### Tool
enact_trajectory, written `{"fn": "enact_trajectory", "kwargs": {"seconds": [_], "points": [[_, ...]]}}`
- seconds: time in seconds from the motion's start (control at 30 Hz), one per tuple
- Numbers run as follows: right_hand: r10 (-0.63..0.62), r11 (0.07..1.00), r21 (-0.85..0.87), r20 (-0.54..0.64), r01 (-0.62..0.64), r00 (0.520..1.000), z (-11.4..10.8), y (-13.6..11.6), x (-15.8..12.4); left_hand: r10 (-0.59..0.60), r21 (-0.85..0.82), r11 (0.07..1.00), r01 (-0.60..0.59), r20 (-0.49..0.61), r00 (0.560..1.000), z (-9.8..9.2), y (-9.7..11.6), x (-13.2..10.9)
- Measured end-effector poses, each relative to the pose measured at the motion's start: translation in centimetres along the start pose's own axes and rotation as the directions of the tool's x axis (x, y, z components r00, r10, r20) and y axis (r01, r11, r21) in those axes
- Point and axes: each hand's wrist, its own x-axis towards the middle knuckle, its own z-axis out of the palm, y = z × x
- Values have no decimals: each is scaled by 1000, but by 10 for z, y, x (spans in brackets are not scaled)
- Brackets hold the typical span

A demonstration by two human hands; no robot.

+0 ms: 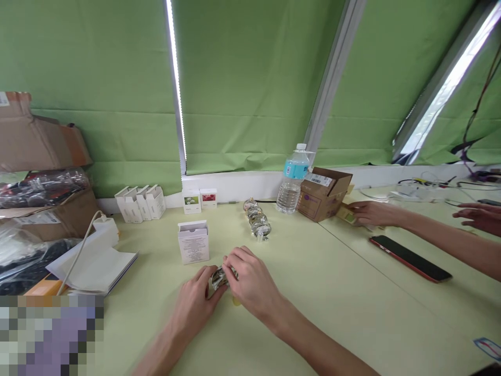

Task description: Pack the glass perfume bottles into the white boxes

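Just right of and in front of the open white box [193, 248], whose print is too small to read, the left hand [194, 302] and right hand [251, 286], both palm-down on the table [344, 308] with fingers curled, pinch a crinkled silver packet [219, 277] between their fingertips.

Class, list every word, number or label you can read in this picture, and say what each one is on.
No text can be read.
White box: printed lines, too small.
Water bottle: blue label, blurred.
Cardboard box: white sticker and purple mark, unreadable.
Small box with green picture: print too small.
Shiny piece between left hand and right hand: no print visible.
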Motion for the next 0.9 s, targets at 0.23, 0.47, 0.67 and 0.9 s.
{"fn": "enact_trajectory", "kwargs": {"seconds": [0.23, 0.47, 0.67, 0.9], "points": [[-90, 983, -152, 78, 101, 993, -2, -5, 0, 0, -27, 1000, 0, -9, 1000, 2, -3, -1], [3, 994, -111, 126, 12, 992, -7, 0, 1, 11, -44, 999, -12, -14, 1000, 4, -5, 0], [-57, 966, -240, 154, 93, 986, -6, -5, 0, 16, -39, 999, -17, -13, 1000, 5, -7, 0], [-62, 971, -218, 167, 98, 984, -8, -5, 0, 29, -39, 999, -30, -29, 999, 6, -8, 1]]}}
